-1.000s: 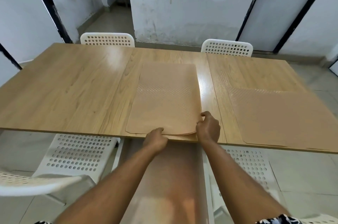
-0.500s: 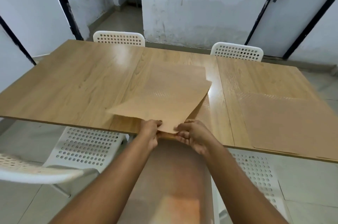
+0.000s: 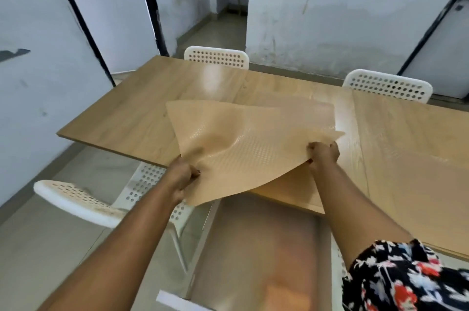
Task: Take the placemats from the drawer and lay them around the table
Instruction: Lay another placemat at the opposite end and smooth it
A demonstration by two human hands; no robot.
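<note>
Both hands, left [image 3: 181, 175] and right [image 3: 323, 153], gripped a lifted placemat [image 3: 243, 148] by opposite edges above the surface's [image 3: 142, 110] near edge; earlier it lay lower, over the stack [image 3: 286, 190].

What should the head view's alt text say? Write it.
Both hands, left hand and right hand, lift a tan placemat off the stack at the wooden table's near edge. Another placemat lies flat to the right; white perforated chairs surround the table.
</note>
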